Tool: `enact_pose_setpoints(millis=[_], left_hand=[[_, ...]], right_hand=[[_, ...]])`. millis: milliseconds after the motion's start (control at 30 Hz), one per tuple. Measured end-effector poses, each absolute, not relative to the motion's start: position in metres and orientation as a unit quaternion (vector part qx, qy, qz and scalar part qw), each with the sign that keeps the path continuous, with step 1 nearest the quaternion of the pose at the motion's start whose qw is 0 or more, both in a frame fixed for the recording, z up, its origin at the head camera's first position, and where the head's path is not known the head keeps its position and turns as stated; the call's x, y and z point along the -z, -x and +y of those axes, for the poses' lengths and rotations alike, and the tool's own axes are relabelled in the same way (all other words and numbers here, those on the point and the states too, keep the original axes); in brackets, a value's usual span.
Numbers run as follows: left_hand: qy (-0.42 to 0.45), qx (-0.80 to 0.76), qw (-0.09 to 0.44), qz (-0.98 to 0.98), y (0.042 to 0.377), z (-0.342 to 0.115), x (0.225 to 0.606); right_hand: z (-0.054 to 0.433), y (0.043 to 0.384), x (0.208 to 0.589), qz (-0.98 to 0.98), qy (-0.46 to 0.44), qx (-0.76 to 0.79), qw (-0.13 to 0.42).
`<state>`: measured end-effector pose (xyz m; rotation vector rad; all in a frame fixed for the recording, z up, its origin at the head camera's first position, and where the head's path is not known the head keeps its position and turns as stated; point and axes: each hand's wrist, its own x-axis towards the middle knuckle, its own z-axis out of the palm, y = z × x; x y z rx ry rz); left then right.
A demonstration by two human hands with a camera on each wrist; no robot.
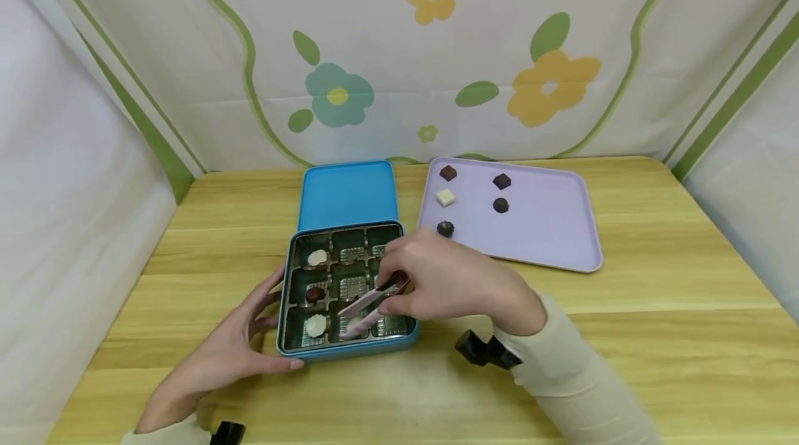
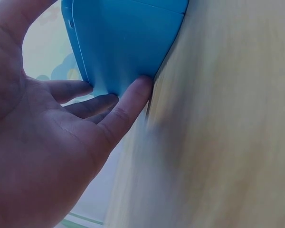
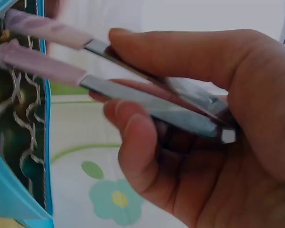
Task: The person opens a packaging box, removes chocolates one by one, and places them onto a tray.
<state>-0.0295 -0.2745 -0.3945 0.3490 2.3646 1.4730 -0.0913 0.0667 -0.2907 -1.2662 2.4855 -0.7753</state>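
Observation:
My right hand [image 1: 458, 289] grips small metal tongs [image 3: 152, 102] with pink tips, pinched between thumb and fingers. The tong tips reach down into the front middle compartment of a blue tin [image 1: 349, 350], on either side of a pale chocolate [image 1: 356, 324]. My left hand [image 1: 218, 344] rests at the tin's front left corner, its fingertips [image 2: 141, 85] against the side wall and its thumb along the front. The tin's left column holds a white chocolate [image 1: 317, 258] at the back, a brown chocolate [image 1: 315, 294] in the middle and a white fluted chocolate [image 1: 315, 326] in front.
Behind the tin lies its blue lid [image 1: 348, 192]. A lilac tray [image 1: 543, 237] at the back right bears several chocolates, among them a white square chocolate [image 1: 446, 197] and a dark fluted chocolate [image 1: 445, 229]. A flowered cloth [image 1: 387, 36] hangs behind the wooden table [image 1: 655, 278].

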Motion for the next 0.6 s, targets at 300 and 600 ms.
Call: enact_pose_setpoints(millis=[300,600], left_hand=[[-0.126,-0.518,0.165,0.83,0.029,-0.272,0.396],[-0.127,-0.517,0.162,0.831,0.03,-0.275,0.395]], right_hand=[[0.075,0.1,0.308,0.839,0.428,0.316,0.113],[0.082,0.101,0.308,0.838,0.431,0.324,0.08]])
